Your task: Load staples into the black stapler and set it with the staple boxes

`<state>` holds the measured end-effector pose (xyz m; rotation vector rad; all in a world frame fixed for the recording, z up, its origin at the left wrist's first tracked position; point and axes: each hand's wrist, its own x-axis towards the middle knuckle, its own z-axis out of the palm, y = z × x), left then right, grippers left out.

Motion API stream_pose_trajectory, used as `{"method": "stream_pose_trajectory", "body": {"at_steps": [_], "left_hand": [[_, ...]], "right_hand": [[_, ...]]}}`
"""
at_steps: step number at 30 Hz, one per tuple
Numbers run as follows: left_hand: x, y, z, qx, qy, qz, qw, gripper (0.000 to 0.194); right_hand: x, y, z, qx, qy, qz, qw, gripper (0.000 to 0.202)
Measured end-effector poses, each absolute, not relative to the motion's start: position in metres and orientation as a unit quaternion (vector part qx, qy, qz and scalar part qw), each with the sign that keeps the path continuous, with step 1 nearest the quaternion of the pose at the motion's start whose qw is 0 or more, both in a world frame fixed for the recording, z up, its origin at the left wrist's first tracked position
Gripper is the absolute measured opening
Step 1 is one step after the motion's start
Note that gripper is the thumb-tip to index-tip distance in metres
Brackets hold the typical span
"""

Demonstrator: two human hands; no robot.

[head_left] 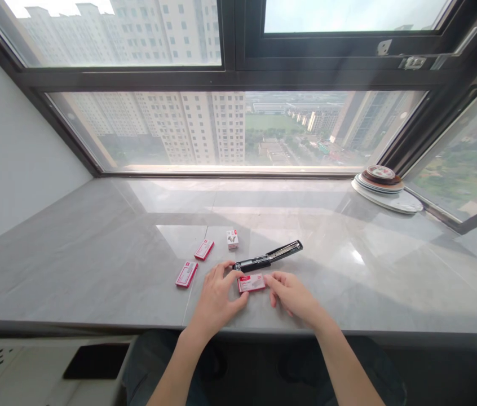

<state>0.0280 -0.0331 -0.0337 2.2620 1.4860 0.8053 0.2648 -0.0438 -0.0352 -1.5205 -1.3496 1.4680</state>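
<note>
A small red-and-white staple box [251, 282] lies on the grey counter close to its front edge. My left hand [218, 293] grips its left end, thumb on the near side and fingers on the far side. At the other end, my right hand [291, 294] is closed, thumb and index finger pinching the box's right end. Just beyond the box lies a black stapler [268, 258], opened out with its metal channel showing. To the left rest two similar boxes, one nearer [186, 274] and one farther [204, 249]. A small white box [232, 239] stands behind the stapler.
The grey stone counter [95, 265] runs up to a dark-framed window. Stacked plates or mats [384, 189] sit in the back right corner. Below the counter at left, a dark flat object [95, 361] lies on a pale surface.
</note>
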Motion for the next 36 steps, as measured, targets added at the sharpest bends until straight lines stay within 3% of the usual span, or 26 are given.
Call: {"method": "stream_pose_trajectory", "body": {"at_steps": [5, 10, 18, 22, 26, 31, 36], "left_hand": [[0.025, -0.029, -0.037, 0.79, 0.517, 0.279, 0.174, 0.032], [0.023, -0.029, -0.037, 0.79, 0.514, 0.289, 0.168, 0.028], [0.028, -0.033, -0.038, 0.791, 0.509, 0.309, 0.139, 0.036], [0.029, -0.034, -0.04, 0.792, 0.513, 0.305, 0.132, 0.037], [0.029, -0.033, -0.041, 0.791, 0.517, 0.301, 0.128, 0.037], [0.028, -0.032, -0.042, 0.791, 0.516, 0.3, 0.131, 0.037], [0.027, -0.031, -0.04, 0.793, 0.515, 0.295, 0.141, 0.035]], "right_hand": [[0.246, -0.039, -0.036, -0.593, -0.553, 0.473, 0.345, 0.041], [0.273, -0.037, -0.033, -0.641, -0.557, 0.44, 0.291, 0.037], [0.246, -0.032, -0.006, -0.645, -0.654, 0.245, 0.31, 0.029], [0.224, -0.018, -0.013, -0.627, -0.643, 0.311, 0.311, 0.026], [0.214, -0.009, -0.028, -0.592, -0.58, 0.423, 0.366, 0.028], [0.211, -0.004, -0.04, -0.568, -0.529, 0.467, 0.423, 0.032], [0.206, 0.003, -0.04, -0.54, -0.544, 0.484, 0.422, 0.027]]}}
